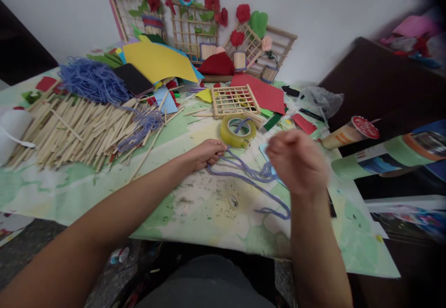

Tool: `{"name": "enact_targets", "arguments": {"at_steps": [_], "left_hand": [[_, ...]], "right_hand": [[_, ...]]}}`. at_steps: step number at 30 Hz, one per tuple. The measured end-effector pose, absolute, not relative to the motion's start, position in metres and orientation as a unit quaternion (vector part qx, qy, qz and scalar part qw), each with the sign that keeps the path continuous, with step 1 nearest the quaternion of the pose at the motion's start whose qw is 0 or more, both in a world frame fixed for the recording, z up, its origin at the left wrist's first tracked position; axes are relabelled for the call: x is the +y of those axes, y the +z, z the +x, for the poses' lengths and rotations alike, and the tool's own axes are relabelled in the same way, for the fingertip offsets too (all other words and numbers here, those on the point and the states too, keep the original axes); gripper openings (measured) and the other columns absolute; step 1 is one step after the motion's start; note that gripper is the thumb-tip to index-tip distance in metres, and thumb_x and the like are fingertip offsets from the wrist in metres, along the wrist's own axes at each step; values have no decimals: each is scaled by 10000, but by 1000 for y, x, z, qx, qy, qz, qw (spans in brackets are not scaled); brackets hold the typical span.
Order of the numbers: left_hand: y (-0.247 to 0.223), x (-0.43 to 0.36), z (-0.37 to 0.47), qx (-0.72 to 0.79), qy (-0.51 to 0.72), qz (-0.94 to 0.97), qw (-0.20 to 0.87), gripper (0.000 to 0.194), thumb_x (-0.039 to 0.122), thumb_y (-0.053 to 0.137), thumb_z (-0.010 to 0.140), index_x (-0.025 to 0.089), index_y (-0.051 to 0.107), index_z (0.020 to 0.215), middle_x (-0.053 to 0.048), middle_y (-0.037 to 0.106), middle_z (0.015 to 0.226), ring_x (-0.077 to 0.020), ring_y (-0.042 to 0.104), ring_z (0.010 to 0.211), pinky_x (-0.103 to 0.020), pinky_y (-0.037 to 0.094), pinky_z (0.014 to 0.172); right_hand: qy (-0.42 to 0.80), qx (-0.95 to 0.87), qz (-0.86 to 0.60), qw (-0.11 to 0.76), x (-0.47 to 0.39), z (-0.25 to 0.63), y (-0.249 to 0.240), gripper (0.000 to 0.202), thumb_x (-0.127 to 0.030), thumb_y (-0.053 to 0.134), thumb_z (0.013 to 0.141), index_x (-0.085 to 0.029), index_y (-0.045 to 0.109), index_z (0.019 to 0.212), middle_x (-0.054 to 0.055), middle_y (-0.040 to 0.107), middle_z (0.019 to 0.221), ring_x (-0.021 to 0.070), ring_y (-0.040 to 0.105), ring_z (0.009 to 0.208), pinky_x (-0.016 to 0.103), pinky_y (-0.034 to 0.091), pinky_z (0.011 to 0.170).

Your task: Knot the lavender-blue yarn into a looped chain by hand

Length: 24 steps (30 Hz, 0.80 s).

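My left hand point(208, 154) is closed in a pinch on a strand of purple-blue yarn point(249, 178). From its fingers the yarn runs to the right over the table in loose loops, one end bending back near the front. My right hand point(299, 164) is raised at the right of the yarn, smeared by motion. Its fingers look curled, but whether they hold anything does not show. Just beyond my left hand lies a roll of clear yellowish tape point(228, 136). Behind the tape rests a small lattice of wooden sticks point(234, 101).
Wooden sticks point(69, 136) and a heap of purple-blue yarn point(92, 80) cover the left. Coloured paper point(160, 62) and lattices with paper flowers point(195, 27) stand along the wall. At the right are a drink cup point(348, 134) and a green bottle point(379, 157).
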State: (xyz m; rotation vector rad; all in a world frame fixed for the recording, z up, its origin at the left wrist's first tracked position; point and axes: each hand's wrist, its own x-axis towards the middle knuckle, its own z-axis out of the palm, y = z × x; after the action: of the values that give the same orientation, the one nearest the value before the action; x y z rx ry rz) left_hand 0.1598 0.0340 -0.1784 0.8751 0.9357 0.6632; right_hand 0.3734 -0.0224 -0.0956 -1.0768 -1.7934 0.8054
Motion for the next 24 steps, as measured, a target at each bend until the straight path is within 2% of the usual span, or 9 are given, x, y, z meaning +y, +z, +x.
{"name": "enact_targets", "arguments": {"at_steps": [3, 6, 10, 14, 16, 19, 22, 24], "left_hand": [[-179, 34, 158, 407, 303, 401, 763, 189, 251, 585, 745, 159, 438, 670, 67, 339, 541, -1, 200, 343, -160, 86, 335], [-179, 34, 157, 391, 302, 400, 772, 137, 212, 578, 732, 153, 464, 686, 67, 338, 541, 2, 202, 342, -153, 93, 336], [-179, 34, 156, 377, 301, 389, 785, 82, 169, 565, 718, 144, 488, 706, 58, 368, 548, 5, 218, 346, -140, 99, 335], [-177, 34, 156, 378, 295, 391, 786, 66, 157, 561, 723, 140, 497, 719, 54, 382, 553, 5, 223, 349, -137, 104, 331], [-176, 34, 156, 375, 291, 395, 787, 54, 148, 553, 728, 139, 500, 725, 54, 380, 552, 6, 221, 349, -138, 103, 331], [-177, 35, 155, 374, 289, 391, 790, 49, 141, 537, 736, 142, 490, 724, 53, 376, 555, 6, 220, 349, -139, 101, 332], [-179, 36, 154, 385, 289, 386, 787, 61, 151, 539, 741, 153, 478, 743, 58, 367, 551, 3, 220, 344, -143, 95, 330], [-180, 36, 154, 391, 291, 387, 783, 72, 157, 546, 741, 158, 476, 759, 62, 357, 547, 1, 220, 341, -145, 90, 329]], "right_hand": [[475, -642, -456, 393, 2, 335, -125, 222, -344, 432, 799, -185, 522, 926, 64, 568, 911, 156, 538, 839, 306, 426, 749], [461, -603, -540, 365, 15, 313, -159, 199, -294, 523, 708, -153, 518, 848, 55, 560, 880, 151, 520, 826, 302, 406, 784], [512, -526, -573, 364, 17, 303, -177, 204, -288, 516, 695, -168, 476, 855, 30, 572, 825, 137, 543, 714, 266, 429, 647], [550, -506, -583, 318, 16, 304, -173, 148, -302, 487, 726, -184, 472, 814, 4, 571, 693, 122, 520, 553, 230, 375, 483], [520, -555, -585, 282, 18, 308, -171, 144, -313, 465, 744, -176, 511, 750, -9, 534, 598, 116, 483, 504, 229, 355, 467], [406, -678, -568, 230, 20, 318, -171, 183, -292, 471, 737, -159, 572, 663, -7, 523, 550, 117, 470, 520, 234, 350, 507], [257, -737, -593, 200, 21, 334, -167, 173, -208, 472, 705, -147, 632, 690, 36, 620, 671, 144, 528, 628, 247, 373, 588], [170, -723, -636, 212, 23, 354, -160, 229, -171, 449, 697, -141, 667, 761, 67, 655, 743, 166, 560, 679, 265, 392, 633]]}}
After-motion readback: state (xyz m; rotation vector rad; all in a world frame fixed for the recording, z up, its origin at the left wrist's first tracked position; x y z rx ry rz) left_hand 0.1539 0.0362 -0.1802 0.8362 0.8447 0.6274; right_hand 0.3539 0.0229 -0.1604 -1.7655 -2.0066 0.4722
